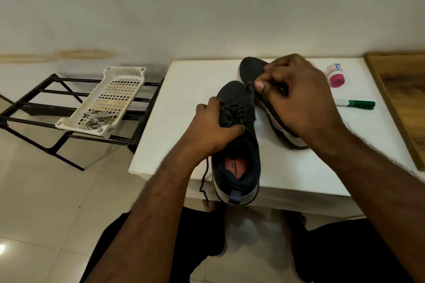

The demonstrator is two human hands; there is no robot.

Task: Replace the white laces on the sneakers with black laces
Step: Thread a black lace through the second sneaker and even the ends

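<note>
Here, knit sneaker (239, 145), right hand (296, 96) pinching corded black lace (250, 89) — taut.

A single wide-angle head-worn view looks forward and steeply down from close above the white table (184, 89), taking in wall beyond and floor below.

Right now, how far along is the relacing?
Done: the white laces lie out of the shoes in the white basket.
In hand: the near sneaker has black lace crossing its lower eyelets; the left hand steadies it, the right hand pinches a lace end.
Left: its upper eyelets. The far sneaker is mostly hidden, state unclear.
</note>
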